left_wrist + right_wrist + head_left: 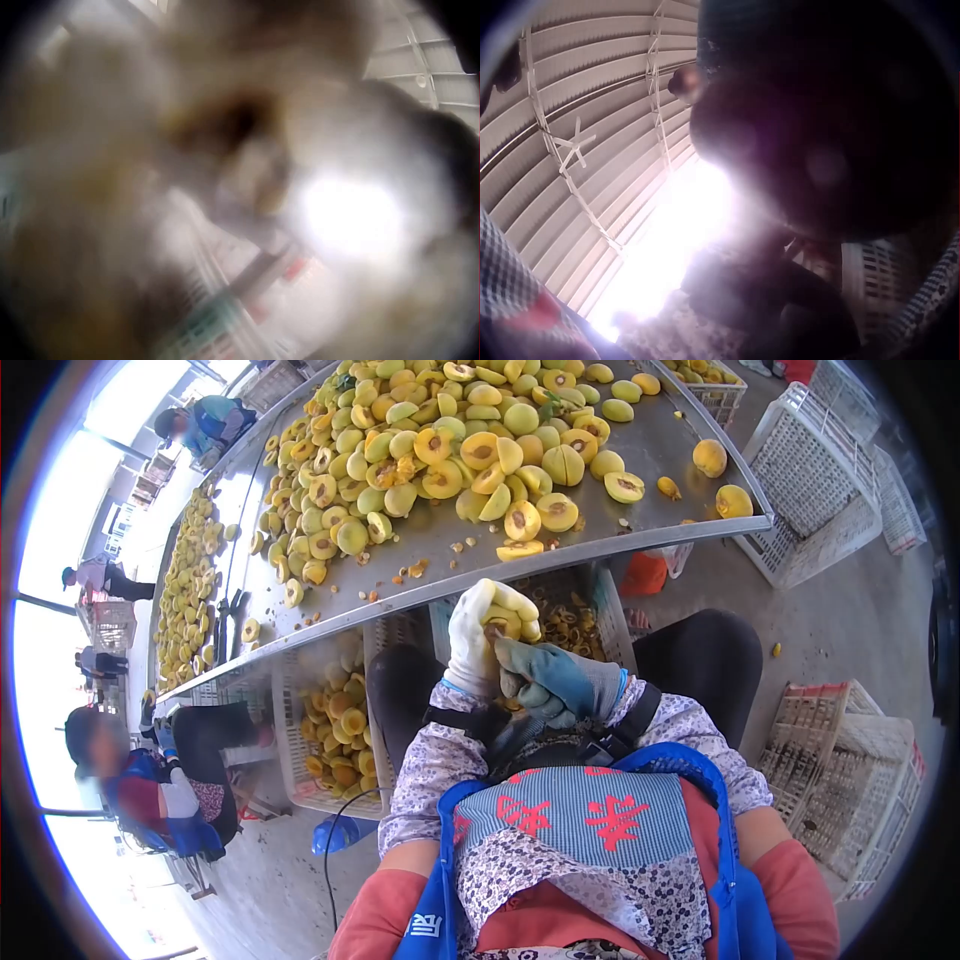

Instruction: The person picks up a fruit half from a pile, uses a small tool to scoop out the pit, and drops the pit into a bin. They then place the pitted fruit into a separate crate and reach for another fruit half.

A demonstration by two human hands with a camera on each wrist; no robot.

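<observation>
In the head view my left hand (478, 635), in a white glove stained yellow at the fingers, grips a halved yellow peach (510, 624) with its brown pit hollow facing up. My right hand (560, 682), in a blue and grey glove, is curled close against that fruit. A small thin tool (497, 631) shows between the right fingertips and the peach half; the rest of it is hidden in the fist, and I cannot tell its kind. Both hands are over my lap, just below the table edge. The left wrist view is badly blurred, and dark shapes block much of the right wrist view.
A metal table (420, 575) ahead bears a heap of halved peaches (400, 470). Beneath its edge stand a crate of peach halves (338, 730) and a crate of pits and scraps (615, 620). White crates (815, 480) stand at the right. Another person (165, 790) sits at the left.
</observation>
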